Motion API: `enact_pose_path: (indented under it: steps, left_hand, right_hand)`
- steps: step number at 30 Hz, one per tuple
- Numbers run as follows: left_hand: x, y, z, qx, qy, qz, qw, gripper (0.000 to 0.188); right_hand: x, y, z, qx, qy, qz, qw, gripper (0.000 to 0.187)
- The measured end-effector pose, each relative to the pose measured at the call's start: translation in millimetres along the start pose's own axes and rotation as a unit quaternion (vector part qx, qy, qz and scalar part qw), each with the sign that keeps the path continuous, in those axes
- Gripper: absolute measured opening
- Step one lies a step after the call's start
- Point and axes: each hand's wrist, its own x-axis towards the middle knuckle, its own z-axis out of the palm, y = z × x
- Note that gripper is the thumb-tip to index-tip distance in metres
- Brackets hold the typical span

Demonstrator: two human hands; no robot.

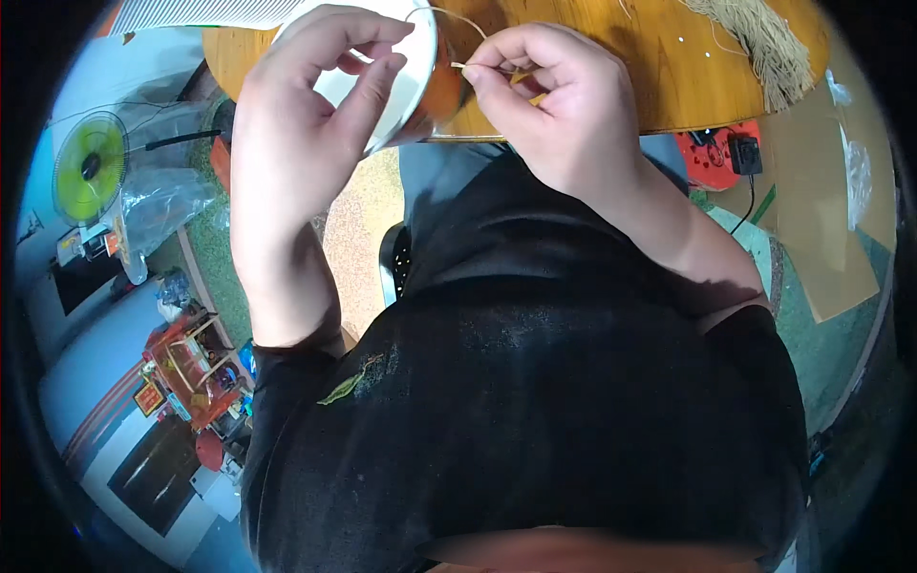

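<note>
My right hand [573, 100] pinches a thin beige cord [460, 65] between thumb and index finger, its other fingers curled in. From there the cord loops up and left toward my left hand [301, 110]. That hand is raised over a white round-rimmed container [427, 72], thumb and index fingertips apart with a gap between them. The cord passes close by the left index fingertip; whether it touches is unclear. At the far right of the wooden table [659, 67] lies a bundle of similar beige cords [764, 48], with frayed ends near the edge.
A white ridged sheet [205, 13] sits at the far left. Below the table's right side are a red stool-like surface [707, 158] with a black adapter [744, 153], and cardboard [812, 210]. A green fan [91, 167] stands at left. A green leaf-like scrap [342, 389] clings to my black shirt.
</note>
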Motion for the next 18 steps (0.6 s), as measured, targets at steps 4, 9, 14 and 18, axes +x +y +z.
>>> enact_pose_path:
  steps: [4, 9, 14, 18]
  left_hand:
    - [2.6, -3.4, -1.6, 0.047, -0.069, -0.045, 0.996, 0.018]
    - [4.7, -9.4, 7.0, 0.022, -0.055, -0.032, 0.998, 0.017]
    - [3.3, -10.5, 9.1, 0.015, -0.056, -0.050, 0.997, 0.018]
    - [3.8, -9.7, 11.4, 0.017, -0.059, -0.052, 0.997, 0.018]
  right_hand:
    - [1.0, 4.6, 3.4, -0.015, -0.006, -0.029, 0.999, 0.007]
    - [1.7, 9.8, 5.7, -0.043, 0.000, -0.047, 0.998, 0.007]
    - [2.9, 8.9, 6.7, -0.044, 0.000, -0.026, 0.999, 0.007]
    - [1.9, 20.2, 7.2, -0.044, 0.006, -0.075, 0.996, 0.008]
